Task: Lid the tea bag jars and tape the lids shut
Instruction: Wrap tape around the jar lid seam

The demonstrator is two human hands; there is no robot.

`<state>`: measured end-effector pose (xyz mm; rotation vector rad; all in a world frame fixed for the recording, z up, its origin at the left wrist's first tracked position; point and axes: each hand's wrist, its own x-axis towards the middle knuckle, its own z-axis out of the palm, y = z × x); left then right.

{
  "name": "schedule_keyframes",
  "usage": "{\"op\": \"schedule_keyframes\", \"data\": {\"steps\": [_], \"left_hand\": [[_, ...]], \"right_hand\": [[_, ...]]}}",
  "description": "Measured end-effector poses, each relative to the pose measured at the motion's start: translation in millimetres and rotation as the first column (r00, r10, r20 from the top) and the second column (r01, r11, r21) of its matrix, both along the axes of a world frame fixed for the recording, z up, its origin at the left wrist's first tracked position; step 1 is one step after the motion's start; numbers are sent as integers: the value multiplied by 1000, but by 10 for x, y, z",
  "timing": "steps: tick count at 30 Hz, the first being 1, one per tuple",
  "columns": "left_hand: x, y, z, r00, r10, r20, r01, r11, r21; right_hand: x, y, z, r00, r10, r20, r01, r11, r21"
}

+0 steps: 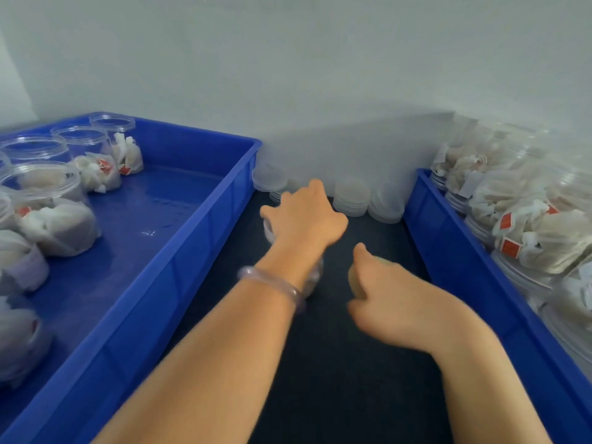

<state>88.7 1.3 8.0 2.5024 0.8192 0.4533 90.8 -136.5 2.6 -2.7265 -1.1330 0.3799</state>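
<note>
Tea bag jar [315, 278] stands on the dark mat [352, 395] between the two blue trays [179, 283], mostly hidden under the left hand [304, 216], whose fingers curl down over its top, probably to steady it near the far lid stacks [352, 197]. It seems upright, long axis vertical, mouth up, though little shows. The right hand [394, 302] hovers just right, loosely curled and blurred; whether it pinches anything I cannot tell

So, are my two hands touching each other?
Apart: the head view shows a strip of dark tabletop between the left hand and the right hand.
</note>
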Motion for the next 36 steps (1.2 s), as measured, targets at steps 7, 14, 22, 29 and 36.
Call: {"op": "schedule_keyframes", "data": {"steps": [7,14,22,29,36], "left_hand": [[10,124,-42,977,-164,-138,177,980,88],[-200,241,-169,954,-175,242,146,980,133],[-494,427,-1008,776,-46,629,447,743,-498],[-470,369,-1113,771,-31,637,457,724,-517],[-555,225,-1074,697,-73,714,571,659,-490]], "right_hand": [[371,129,-388,990,-143,-19,142,989,-52],[458,365,-876,994,-53,94,58,997,-57],[445,294,-712,993,-36,112,36,999,0],[390,269,-575,905,230,-358,152,611,777],[307,328,-636,861,315,-399,182,541,821]]}}
